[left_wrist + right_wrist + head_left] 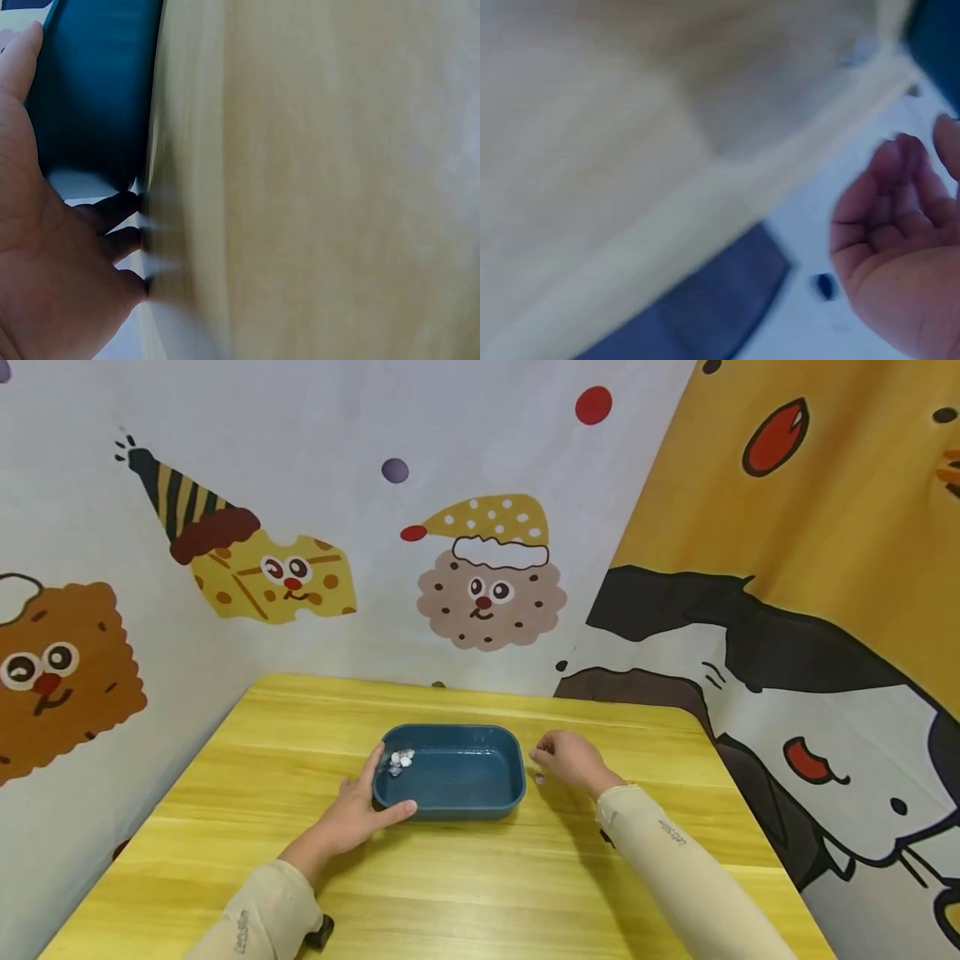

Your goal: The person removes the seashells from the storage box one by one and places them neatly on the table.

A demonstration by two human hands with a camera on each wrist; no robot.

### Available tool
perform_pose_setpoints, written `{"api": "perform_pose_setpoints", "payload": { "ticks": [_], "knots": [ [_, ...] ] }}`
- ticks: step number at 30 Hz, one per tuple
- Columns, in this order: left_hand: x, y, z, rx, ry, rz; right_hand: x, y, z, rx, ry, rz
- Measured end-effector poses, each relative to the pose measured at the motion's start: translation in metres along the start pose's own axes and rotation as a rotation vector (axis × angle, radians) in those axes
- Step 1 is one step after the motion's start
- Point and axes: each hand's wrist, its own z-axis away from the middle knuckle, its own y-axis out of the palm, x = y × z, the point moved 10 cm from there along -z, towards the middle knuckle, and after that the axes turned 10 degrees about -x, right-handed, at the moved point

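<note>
A small cluster of pale stones (401, 760) is lying in the left end of the blue tray (457, 783), so gathering seems partly done; one loose stone (539, 779) is lying outside, just right of the tray, and seems left to gather. The right hand (572, 762) is hovering near it, fingers loosely bent, thumb apart, nothing visibly held. The left hand (352, 817) is spreading thumb and forefinger against the tray's near-left corner. Everything is resting on the wooden table (450, 893).

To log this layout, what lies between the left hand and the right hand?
In the head view, the blue tray lies between them, small pale pieces in its end by the left hand; a small object lies on the table near the right hand.
</note>
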Motion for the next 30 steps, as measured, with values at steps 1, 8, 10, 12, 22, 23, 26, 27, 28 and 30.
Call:
{"api": "perform_pose_setpoints", "payload": {
  "ticks": [1,8,10,12,22,23,26,27,28,30],
  "knots": [
    [0.001,-0.001,0.0,-0.001,-0.001,0.001,0.012,-0.003,-0.003,-0.019,-0.029,0.001],
    [0.0,-0.003,-0.001,0.006,-0.017,-0.003,0.128,0.01,-0.01,-0.045,-0.313,-0.013],
    [-0.001,-0.002,-0.002,0.012,-0.021,0.0,0.148,0.03,-0.009,0.016,-0.363,0.02],
    [-0.001,0.0,-0.003,0.019,-0.027,0.001,0.158,0.055,-0.01,0.095,-0.368,0.067],
    [0.003,0.002,0.001,0.036,-0.036,0.01,0.179,0.115,-0.023,0.164,-0.314,0.202],
    [0.003,0.002,0.001,0.035,-0.036,0.009,0.182,0.117,-0.024,0.163,-0.313,0.193],
    [0.002,0.002,0.0,0.034,-0.033,0.01,0.188,0.123,-0.023,0.175,-0.316,0.171],
    [0.002,0.002,0.0,0.035,-0.03,0.009,0.189,0.125,-0.023,0.178,-0.315,0.166],
    [0.001,0.002,-0.001,0.037,-0.028,0.011,0.189,0.126,-0.023,0.178,-0.315,0.159],
    [0.001,0.002,-0.002,0.037,-0.023,0.013,0.19,0.126,-0.023,0.173,-0.311,0.15]
  ]
}}
